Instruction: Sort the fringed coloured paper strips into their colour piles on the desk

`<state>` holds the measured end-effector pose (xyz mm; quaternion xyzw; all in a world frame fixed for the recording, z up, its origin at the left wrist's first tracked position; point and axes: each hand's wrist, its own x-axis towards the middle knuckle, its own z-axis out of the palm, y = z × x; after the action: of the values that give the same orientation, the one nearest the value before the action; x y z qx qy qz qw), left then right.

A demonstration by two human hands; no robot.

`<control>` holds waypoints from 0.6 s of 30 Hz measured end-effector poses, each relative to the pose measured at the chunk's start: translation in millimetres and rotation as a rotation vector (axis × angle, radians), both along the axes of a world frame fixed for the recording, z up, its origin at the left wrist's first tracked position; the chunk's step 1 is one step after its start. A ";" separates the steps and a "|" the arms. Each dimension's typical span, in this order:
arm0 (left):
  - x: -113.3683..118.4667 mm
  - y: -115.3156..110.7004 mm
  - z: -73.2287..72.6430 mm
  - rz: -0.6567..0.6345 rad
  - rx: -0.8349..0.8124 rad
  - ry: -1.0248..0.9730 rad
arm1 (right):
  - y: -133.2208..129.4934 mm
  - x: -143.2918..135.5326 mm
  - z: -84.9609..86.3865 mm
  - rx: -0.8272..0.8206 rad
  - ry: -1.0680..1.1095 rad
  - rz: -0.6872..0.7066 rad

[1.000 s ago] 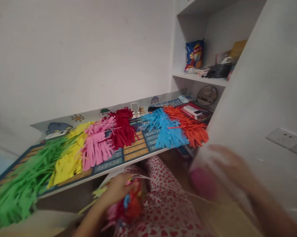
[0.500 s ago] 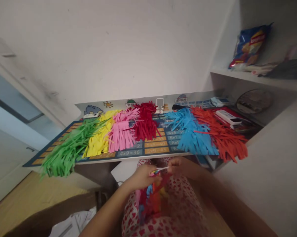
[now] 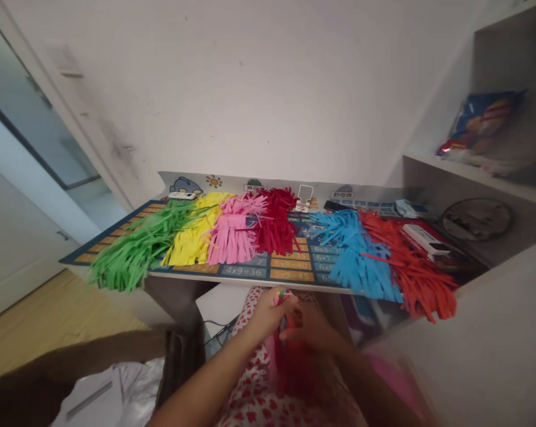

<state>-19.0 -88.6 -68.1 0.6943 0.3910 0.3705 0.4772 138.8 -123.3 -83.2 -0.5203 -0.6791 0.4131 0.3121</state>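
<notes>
A multicoloured fringed paper tassel (image 3: 294,370) hangs over my lap, its lower strands red and pink and smeared by motion. My left hand (image 3: 270,311) is closed round its bound top, where small bits of colour show above the fingers. Just below and to the right, my right hand (image 3: 312,329) has its fingers curled round the strands; its far side is hidden. On the desk (image 3: 245,271) beyond lie fringed paper bundles: green (image 3: 138,246), yellow (image 3: 192,234), pink (image 3: 234,237), dark red (image 3: 276,225), blue (image 3: 361,255) and orange-red (image 3: 410,267).
A small phone stand (image 3: 304,197) is at the back of the desk. White remotes lie at the left rear and on the right (image 3: 423,239). A shelf with a snack bag (image 3: 481,124) rises on the right. An open cardboard box (image 3: 72,350) stands at lower left.
My right hand has left the white tie at the tassel's top and moved down onto its strands. The left hand still grips the top. The camera view has shifted.
</notes>
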 end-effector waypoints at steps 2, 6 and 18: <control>3.4 0.0 -2.0 0.038 -0.073 -0.084 | -0.7 -6.9 -6.3 -0.019 0.069 -0.030; 5.4 -3.5 -10.2 0.043 -0.304 -0.378 | 0.3 -7.6 4.0 -0.048 0.062 -0.076; 2.4 -23.9 -8.2 -0.348 -0.517 -0.738 | -3.0 -6.3 39.9 -0.012 -0.132 -0.226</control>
<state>-16.6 -112.5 -76.3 0.4302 0.1526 0.3974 0.7960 132.5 -126.3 -43.3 -0.6214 -0.6328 0.3442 0.3080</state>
